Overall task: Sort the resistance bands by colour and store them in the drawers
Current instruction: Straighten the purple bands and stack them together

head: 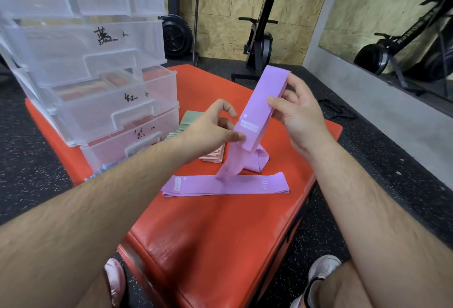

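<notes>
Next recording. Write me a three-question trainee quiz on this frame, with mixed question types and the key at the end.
1. True or false: the left hand and the right hand both hold the raised purple band.
2. What lies flat on the red mat, nearest the person? A) a towel B) a second purple band C) a dumbbell
3. Fill in: the clear drawers stand on the person's ____ side.
Key: 1 true; 2 B; 3 left.

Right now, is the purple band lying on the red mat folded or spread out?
Spread out: the purple band lies at full length on the red mat, label at one end, 10 LB print at the other.
</notes>
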Demonstrator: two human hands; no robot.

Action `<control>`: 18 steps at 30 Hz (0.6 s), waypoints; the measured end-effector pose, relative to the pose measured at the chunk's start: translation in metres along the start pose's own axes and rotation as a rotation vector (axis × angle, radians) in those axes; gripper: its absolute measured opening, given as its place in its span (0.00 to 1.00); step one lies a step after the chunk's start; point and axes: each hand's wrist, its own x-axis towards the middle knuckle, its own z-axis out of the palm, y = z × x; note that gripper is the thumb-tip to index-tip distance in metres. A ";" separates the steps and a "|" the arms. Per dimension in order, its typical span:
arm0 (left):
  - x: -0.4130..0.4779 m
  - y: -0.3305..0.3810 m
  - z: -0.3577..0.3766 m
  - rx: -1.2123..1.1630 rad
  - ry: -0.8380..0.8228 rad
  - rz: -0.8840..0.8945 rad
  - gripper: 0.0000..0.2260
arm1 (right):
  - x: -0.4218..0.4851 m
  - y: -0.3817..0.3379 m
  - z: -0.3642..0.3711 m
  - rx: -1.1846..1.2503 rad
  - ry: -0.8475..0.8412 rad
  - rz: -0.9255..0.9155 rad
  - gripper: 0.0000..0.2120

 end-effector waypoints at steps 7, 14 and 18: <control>-0.002 0.003 -0.005 0.018 -0.021 0.066 0.14 | 0.005 0.012 -0.016 -0.470 0.149 0.139 0.06; 0.007 -0.001 -0.007 -0.020 0.138 0.086 0.07 | -0.005 0.014 -0.006 -0.753 0.077 -0.176 0.12; 0.007 0.002 -0.008 -0.052 0.159 0.070 0.05 | -0.018 0.007 0.007 -0.594 -0.301 -0.257 0.10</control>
